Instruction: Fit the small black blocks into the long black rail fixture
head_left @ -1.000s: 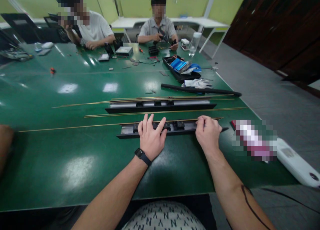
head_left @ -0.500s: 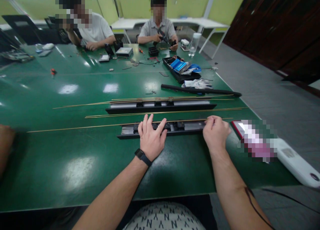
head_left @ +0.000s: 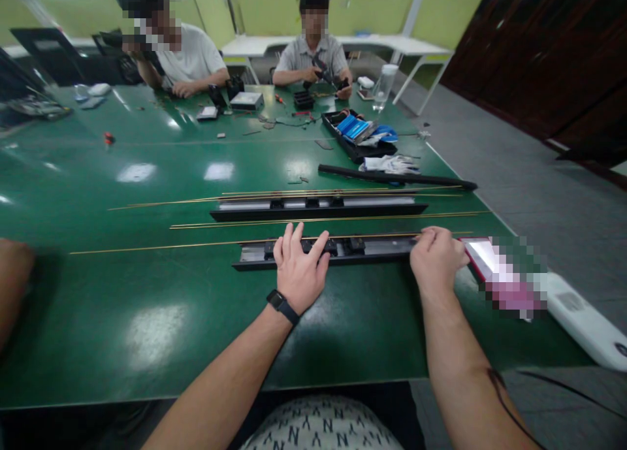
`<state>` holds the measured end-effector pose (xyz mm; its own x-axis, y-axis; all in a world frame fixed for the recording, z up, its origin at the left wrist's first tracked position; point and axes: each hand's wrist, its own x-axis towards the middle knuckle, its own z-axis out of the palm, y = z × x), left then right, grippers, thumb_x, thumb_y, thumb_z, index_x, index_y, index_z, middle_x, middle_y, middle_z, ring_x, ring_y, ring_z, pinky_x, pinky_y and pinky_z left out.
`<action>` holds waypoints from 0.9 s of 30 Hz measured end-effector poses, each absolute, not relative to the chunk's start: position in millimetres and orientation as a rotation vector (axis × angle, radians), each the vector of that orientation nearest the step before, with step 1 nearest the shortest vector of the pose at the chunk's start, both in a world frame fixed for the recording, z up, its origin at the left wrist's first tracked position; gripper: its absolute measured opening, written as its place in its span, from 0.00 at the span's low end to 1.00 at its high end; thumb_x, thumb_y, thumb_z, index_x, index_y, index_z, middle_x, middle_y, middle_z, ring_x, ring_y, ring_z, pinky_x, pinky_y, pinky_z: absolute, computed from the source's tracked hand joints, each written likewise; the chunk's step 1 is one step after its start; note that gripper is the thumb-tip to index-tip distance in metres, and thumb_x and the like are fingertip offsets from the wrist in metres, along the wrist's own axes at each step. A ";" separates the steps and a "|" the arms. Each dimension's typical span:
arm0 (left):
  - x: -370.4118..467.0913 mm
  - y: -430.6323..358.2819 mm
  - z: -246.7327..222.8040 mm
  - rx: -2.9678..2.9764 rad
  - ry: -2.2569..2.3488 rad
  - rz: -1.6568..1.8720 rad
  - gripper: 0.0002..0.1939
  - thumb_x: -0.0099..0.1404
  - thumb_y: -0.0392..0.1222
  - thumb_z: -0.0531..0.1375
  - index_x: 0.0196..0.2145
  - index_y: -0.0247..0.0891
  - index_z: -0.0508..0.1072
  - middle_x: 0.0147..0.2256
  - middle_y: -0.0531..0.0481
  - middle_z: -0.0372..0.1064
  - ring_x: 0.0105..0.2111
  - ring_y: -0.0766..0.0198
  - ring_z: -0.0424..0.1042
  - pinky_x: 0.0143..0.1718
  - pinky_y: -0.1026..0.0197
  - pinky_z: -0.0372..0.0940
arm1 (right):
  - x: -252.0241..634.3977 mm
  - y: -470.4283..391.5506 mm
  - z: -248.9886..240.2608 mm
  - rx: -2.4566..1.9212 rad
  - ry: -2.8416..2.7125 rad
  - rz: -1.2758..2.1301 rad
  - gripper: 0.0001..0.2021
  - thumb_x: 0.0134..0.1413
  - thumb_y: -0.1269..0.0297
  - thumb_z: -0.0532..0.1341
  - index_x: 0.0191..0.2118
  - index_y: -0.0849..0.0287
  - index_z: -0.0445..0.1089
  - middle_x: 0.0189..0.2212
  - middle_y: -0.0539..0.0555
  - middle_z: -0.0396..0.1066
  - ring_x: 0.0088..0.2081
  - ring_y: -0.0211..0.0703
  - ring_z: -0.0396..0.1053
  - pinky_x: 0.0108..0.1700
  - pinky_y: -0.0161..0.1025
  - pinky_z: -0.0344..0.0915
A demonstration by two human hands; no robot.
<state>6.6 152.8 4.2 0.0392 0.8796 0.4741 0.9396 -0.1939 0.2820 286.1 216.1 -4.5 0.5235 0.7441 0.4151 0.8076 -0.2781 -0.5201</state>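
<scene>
My left hand (head_left: 302,267) lies with fingers spread over the middle of the nearer black channel (head_left: 382,257), on its black blocks (head_left: 355,245). At the channel's right end my right hand (head_left: 437,257) is closed in a pinch on a long thin brass rod (head_left: 161,248). That rod runs along the channel's back edge and sticks out far to the left, over the green table. Two more rods (head_left: 220,225) lie just behind. Farther back is a second channel (head_left: 318,212) with black blocks inside and several rods along its rear edge.
Behind the channels lie a black bar (head_left: 406,176), white gloves (head_left: 392,164) and a black tray (head_left: 350,146) with blue items. A red-edged device (head_left: 477,257) and a white device (head_left: 582,313) are at right. Two people sit opposite; another person's hand (head_left: 14,267) is at far left.
My right hand has moved a little to the right, and the brass rod has slid right with it. My left hand stays on the nearer channel. The view has shifted slightly.
</scene>
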 end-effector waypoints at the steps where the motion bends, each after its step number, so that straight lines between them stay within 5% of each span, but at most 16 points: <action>1: 6.7 152.8 4.7 -2.185 -1.923 -0.862 0.23 0.73 0.48 0.59 0.65 0.54 0.72 0.70 0.36 0.56 0.73 0.39 0.50 0.69 0.33 0.50 | 285.9 215.5 -4.4 -2.055 -1.262 -0.119 0.17 0.64 0.60 0.50 0.43 0.58 0.76 0.40 0.63 0.76 0.45 0.57 0.65 0.52 0.57 0.54; 14: 8.1 151.8 7.9 -2.186 -1.942 -0.871 0.22 0.73 0.47 0.60 0.63 0.55 0.73 0.69 0.37 0.58 0.73 0.40 0.50 0.69 0.34 0.50 | 260.5 207.1 0.6 -1.948 -1.459 -0.063 0.16 0.65 0.60 0.49 0.38 0.56 0.74 0.41 0.60 0.78 0.46 0.55 0.67 0.53 0.53 0.54; 27: 8.2 152.1 7.9 -2.192 -1.948 -0.846 0.22 0.73 0.47 0.60 0.63 0.55 0.73 0.69 0.37 0.58 0.73 0.39 0.50 0.69 0.33 0.50 | 246.6 201.6 -0.9 -1.830 -1.600 0.020 0.15 0.68 0.58 0.49 0.43 0.56 0.71 0.39 0.57 0.79 0.49 0.54 0.68 0.54 0.50 0.53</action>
<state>8.2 152.1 7.9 0.0338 0.8901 0.4544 0.9397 -0.1831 0.2888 246.6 201.6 -0.9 0.2380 0.8765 0.4184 0.8658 0.0038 -0.5004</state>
